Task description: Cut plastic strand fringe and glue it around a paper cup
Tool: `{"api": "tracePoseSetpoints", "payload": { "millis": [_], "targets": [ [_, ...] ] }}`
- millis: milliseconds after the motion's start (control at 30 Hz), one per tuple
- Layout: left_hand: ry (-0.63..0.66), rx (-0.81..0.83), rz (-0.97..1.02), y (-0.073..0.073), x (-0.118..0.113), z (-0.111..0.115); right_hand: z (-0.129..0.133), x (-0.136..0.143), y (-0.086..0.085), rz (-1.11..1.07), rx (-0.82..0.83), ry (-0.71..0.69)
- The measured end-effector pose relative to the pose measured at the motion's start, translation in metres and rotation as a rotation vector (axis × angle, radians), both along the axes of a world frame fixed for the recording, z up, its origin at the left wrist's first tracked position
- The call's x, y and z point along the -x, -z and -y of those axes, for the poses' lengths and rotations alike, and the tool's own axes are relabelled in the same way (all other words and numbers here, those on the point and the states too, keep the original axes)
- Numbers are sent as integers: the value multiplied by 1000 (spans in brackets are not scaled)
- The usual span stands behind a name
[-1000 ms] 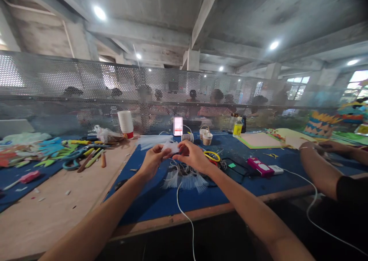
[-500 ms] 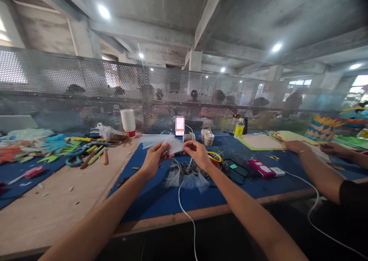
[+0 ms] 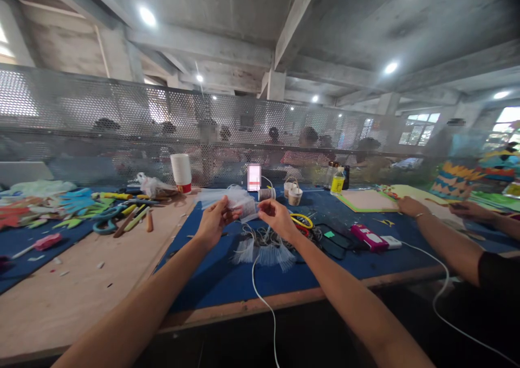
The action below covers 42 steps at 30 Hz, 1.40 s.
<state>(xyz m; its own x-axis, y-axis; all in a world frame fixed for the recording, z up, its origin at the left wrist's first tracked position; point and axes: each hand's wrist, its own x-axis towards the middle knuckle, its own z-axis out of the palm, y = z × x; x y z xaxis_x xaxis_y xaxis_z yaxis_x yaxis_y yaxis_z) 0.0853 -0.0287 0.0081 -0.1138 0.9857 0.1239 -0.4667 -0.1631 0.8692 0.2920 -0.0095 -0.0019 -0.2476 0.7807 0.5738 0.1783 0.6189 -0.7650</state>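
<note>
Two bare forearms reach forward over a worktable with a blue mat (image 3: 211,287), and the hands meet near the middle of the view around a piece of sheer white mesh (image 3: 246,208). The left hand (image 3: 214,221) pinches the left side of the mesh between thumb and fingers, its palm turned inward. The right hand (image 3: 278,217) has thumb and fingertips brought together at the mesh's right edge, pinching it there. The mesh is held up above the mat, and a larger pale, see-through sheet (image 3: 207,196) lies just behind the left hand. Below the hands, on the mat, fringed translucent pieces (image 3: 280,255) spread out in front of a tangle of cords, and a white cable (image 3: 264,299) runs from there over the table's near edge. Behind the right hand are a spool (image 3: 266,194), a lit phone screen (image 3: 254,177) standing upright, and two small paper cups (image 3: 295,195). Right of that hand lie a yellow ring (image 3: 302,220) and a magenta box (image 3: 369,237) beside a white block (image 3: 390,242) with a cable. Farther back stands a bottle with a yellow label (image 3: 337,182). At the left, a stack of white cups (image 3: 181,172) stands upright near a crumpled plastic bag (image 3: 153,185); blue-handled scissors (image 3: 106,222) and other tools lie in front of the bag. At the far right, another person's hands (image 3: 411,207) rest over pale sheets.
</note>
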Motion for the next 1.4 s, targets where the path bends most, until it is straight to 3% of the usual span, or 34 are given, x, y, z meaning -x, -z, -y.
{"api": "tracePoseSetpoints", "payload": {
  "millis": [133,367,500,667,933,1200,1400],
  "targets": [
    [9,-56,18,3,-2,-2,1,0,1,38,-33,31],
    [13,-141,-188,12,-9,-2,9,0,-2,-37,14,-48],
    [43,-156,-237,13,-10,-1,0,2,4,-24,-1,9],
    [113,-174,-144,10,-9,0,-10,3,15,16,-50,35],
    [157,-120,13,5,-7,0,-6,3,13,71,39,-40],
    [88,-100,6,9,-4,-3,-16,4,21,32,19,-43],
    [64,-56,-83,8,-6,-2,2,7,9,-69,88,-146]
  ]
}}
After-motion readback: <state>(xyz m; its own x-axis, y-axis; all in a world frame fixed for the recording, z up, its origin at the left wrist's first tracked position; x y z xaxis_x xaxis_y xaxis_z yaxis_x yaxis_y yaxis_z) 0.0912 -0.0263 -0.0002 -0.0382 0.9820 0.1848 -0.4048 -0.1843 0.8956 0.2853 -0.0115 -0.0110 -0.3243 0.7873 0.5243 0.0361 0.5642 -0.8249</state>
